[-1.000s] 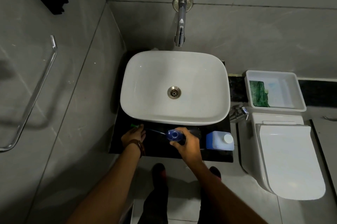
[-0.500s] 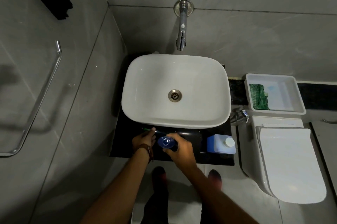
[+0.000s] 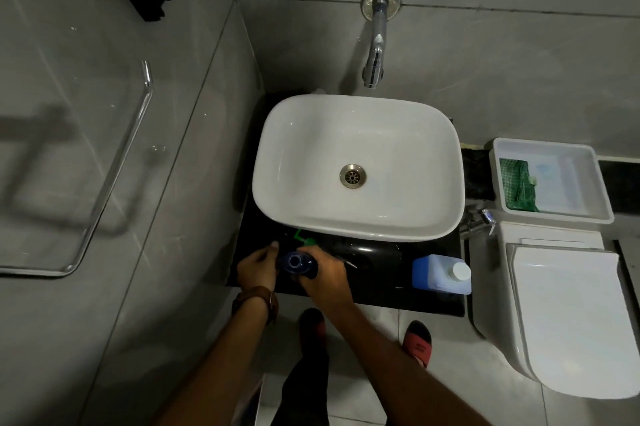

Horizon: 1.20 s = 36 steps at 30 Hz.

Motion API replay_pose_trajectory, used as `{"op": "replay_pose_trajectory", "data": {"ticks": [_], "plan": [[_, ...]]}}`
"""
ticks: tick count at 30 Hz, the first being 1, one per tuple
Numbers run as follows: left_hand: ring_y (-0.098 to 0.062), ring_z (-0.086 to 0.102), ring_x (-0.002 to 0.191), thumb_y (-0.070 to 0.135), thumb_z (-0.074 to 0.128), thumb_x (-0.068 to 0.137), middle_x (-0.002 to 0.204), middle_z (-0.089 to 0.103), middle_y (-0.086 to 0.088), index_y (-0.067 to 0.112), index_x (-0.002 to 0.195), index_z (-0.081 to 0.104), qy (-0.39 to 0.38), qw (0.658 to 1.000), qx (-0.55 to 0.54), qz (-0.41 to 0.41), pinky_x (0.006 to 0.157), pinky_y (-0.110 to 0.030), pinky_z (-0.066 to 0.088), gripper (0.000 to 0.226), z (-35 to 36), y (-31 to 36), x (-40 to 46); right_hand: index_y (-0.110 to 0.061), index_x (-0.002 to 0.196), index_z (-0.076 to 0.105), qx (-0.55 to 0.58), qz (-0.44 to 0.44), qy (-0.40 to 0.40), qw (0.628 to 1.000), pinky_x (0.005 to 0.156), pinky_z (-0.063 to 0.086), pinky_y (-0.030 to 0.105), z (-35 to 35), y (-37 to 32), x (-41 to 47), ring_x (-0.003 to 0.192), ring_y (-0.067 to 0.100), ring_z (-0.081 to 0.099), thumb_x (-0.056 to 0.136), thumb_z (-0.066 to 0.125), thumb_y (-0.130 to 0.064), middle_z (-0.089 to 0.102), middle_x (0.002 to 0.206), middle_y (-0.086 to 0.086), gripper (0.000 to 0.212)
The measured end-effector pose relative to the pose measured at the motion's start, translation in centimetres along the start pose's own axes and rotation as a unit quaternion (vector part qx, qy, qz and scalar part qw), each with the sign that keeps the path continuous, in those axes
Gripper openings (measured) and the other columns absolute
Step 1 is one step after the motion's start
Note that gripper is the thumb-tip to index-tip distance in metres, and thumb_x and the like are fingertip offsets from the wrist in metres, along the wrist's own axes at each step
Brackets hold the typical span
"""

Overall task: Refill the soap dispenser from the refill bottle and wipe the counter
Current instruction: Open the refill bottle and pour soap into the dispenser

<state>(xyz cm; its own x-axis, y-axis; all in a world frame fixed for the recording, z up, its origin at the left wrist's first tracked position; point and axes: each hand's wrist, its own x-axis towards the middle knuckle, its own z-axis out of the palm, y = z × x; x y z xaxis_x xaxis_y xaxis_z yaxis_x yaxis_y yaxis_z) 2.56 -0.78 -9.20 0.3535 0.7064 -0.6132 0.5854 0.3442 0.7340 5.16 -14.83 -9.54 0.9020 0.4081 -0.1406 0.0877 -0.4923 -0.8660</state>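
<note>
The soap dispenser (image 3: 296, 263), a dark blue bottle with its mouth open, stands on the black counter (image 3: 381, 295) in front of the white sink (image 3: 358, 166). My right hand (image 3: 325, 278) grips its right side. My left hand (image 3: 258, 268) curls against its left side. The green pump head (image 3: 302, 238) lies on the counter just behind the bottle, its clear tube running to the right. The refill bottle (image 3: 434, 275), light blue with a white cap on, lies at the counter's right end, apart from both hands.
A wall tap (image 3: 375, 55) hangs over the sink. Right of the counter a white tub (image 3: 554, 152) holds a green cloth (image 3: 517, 186), above a closed white toilet (image 3: 568, 318). A glass panel with a chrome rail (image 3: 114, 166) stands on the left.
My right hand has slid the dispenser left, away from the refill bottle. My left hand has come in against the bottle's left side, and the green pump now lies behind it.
</note>
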Motion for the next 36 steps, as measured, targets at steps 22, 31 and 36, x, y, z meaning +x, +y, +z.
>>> {"op": "replay_pose_trajectory", "data": {"ticks": [22, 31, 36], "plan": [[-0.036, 0.061, 0.085, 0.032, 0.053, 0.101, 0.093, 0.064, -0.024, -0.002, 0.110, 0.063, 0.004, 0.996, 0.070, 0.052, 0.083, -0.045, 0.050, 0.036, -6.5, -3.4, -3.2, -0.028, 0.125, 0.065, -0.078, -0.069, 0.036, 0.994, 0.096, 0.053, 0.026, -6.1, -1.7, -5.7, 0.114, 0.013, 0.063, 0.084, 0.078, -0.022, 0.067, 0.119, -0.007, 0.043], [-0.009, 0.061, 0.070, 0.024, 0.072, 0.089, 0.078, 0.063, 0.010, 0.031, 0.089, 0.061, -0.211, 0.901, 0.222, 0.306, 0.063, -0.017, 0.047, 0.013, 1.1, -4.4, -14.6, -0.041, 0.127, 0.054, -0.077, 0.054, 0.206, 0.974, 0.099, 0.042, 0.014, -25.4, 4.4, -12.2, 0.122, -0.003, 0.050, 0.072, 0.085, -0.011, 0.043, 0.129, -0.037, 0.070], [-0.005, 0.061, 0.094, 0.034, 0.073, 0.081, 0.110, 0.057, 0.021, 0.038, 0.117, 0.057, -0.316, 0.781, 0.264, 0.470, 0.075, -0.010, 0.049, 0.039, 8.7, -0.8, -17.6, -0.027, 0.145, 0.046, -0.032, 0.106, 0.037, 0.993, 0.114, 0.044, 0.034, -27.4, 6.3, -9.9, 0.131, 0.010, 0.049, 0.071, 0.083, -0.002, 0.048, 0.144, -0.006, 0.087]]}}
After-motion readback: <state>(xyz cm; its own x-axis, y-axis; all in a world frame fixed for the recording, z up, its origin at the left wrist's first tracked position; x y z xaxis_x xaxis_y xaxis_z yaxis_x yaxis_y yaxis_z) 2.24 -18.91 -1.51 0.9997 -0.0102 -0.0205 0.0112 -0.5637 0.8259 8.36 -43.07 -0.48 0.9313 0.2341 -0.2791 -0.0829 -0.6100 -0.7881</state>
